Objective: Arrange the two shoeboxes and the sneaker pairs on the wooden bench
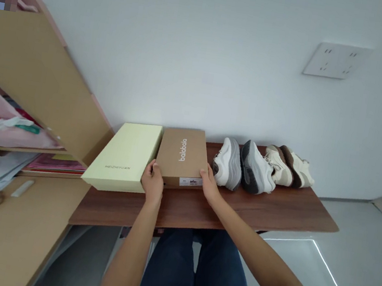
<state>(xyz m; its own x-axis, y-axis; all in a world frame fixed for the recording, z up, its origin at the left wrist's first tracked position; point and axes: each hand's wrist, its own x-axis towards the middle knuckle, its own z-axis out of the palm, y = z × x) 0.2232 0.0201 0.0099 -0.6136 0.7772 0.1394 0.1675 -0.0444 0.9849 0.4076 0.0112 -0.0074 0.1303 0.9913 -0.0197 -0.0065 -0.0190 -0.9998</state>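
Note:
A brown cardboard shoe box (pixel 182 154) with white lettering lies on a dark wooden table (pixel 238 209), its lid on. My left hand (pixel 152 183) grips the box's near left corner and my right hand (pixel 209 185) grips its near right corner, fingers curled round the edges. A pale green shoe box (pixel 125 155) lies flush against its left side.
Right of the brown box stand a white-and-grey pair of sneakers (pixel 244 165) and a cream-and-brown pair (pixel 289 167), toes toward the wall. A light wooden shelf unit (pixel 32 82) with papers and pink items stands at left. A wall socket plate (pixel 336 61) is high at right.

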